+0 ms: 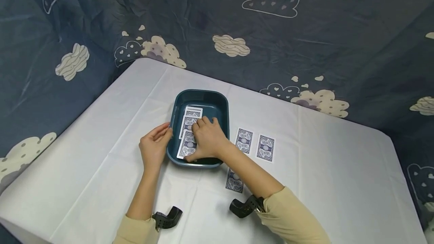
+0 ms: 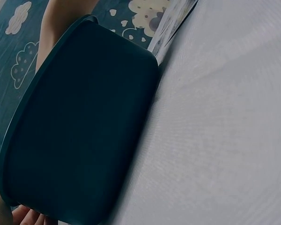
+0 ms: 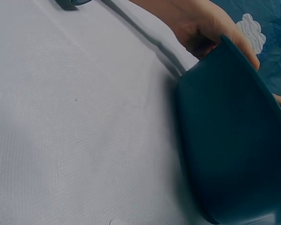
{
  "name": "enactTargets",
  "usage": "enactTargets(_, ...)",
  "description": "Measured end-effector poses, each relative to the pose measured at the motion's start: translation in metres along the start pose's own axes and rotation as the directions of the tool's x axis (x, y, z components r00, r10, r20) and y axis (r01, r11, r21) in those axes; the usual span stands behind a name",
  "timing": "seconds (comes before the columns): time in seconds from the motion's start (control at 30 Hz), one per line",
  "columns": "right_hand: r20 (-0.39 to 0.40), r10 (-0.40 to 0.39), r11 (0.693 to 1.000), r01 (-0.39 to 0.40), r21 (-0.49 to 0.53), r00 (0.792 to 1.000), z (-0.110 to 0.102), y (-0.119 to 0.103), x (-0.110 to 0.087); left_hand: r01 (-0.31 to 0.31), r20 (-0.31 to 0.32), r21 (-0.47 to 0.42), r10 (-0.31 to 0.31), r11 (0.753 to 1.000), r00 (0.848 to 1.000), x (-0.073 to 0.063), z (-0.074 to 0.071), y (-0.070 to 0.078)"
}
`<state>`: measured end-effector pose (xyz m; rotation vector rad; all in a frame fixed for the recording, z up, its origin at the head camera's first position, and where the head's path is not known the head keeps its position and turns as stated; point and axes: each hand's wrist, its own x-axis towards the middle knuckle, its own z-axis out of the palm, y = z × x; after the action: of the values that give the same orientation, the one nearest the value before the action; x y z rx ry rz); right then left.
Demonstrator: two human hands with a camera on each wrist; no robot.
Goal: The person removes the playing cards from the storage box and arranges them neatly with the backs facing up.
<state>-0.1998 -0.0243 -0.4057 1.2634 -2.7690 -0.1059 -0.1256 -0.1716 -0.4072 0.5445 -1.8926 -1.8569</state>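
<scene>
While the left hand (image 1: pixel 154 147) pinches a dark-teal, rectangular plastic tray (image 1: pixel 217 104) by its rim, the right hand (image 1: pixel 209 138) has fingers spread over blue-and-white oblong playing cards (image 1: pixel 188 144) inside, any pinch hidden. Likely light, springy and slick, the cards suit opposite-edge holds; no writing is legible.

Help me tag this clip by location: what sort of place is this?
Probably a makeshift indoor filming setup: a white-covered table, a wrinkled dark cloud-print cloth rising behind it, and black wrist cameras being worn. The room beyond is hidden.
</scene>
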Motion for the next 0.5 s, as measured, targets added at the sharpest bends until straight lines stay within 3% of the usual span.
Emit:
enactTargets(0.2,-0.018,0.000,1.000,0.000,0.019,1.000,-0.002,0.005,-0.001,0.006,0.000,-0.003,-0.006,1.000,1.000,0.001,0.001,-0.002)
enactTargets(0.33,-0.043,0.019,0.999,-0.018,0.037,0.999,-0.006,0.009,-0.002,0.012,-0.001,-0.020,-0.012,1.000,1.000,0.007,0.000,-0.015)
enactTargets(0.5,-0.018,0.047,0.996,-0.045,0.071,0.999,-0.009,0.014,-0.002,-0.006,-0.015,-0.021,0.006,1.000,1.000,0.014,0.001,-0.031)
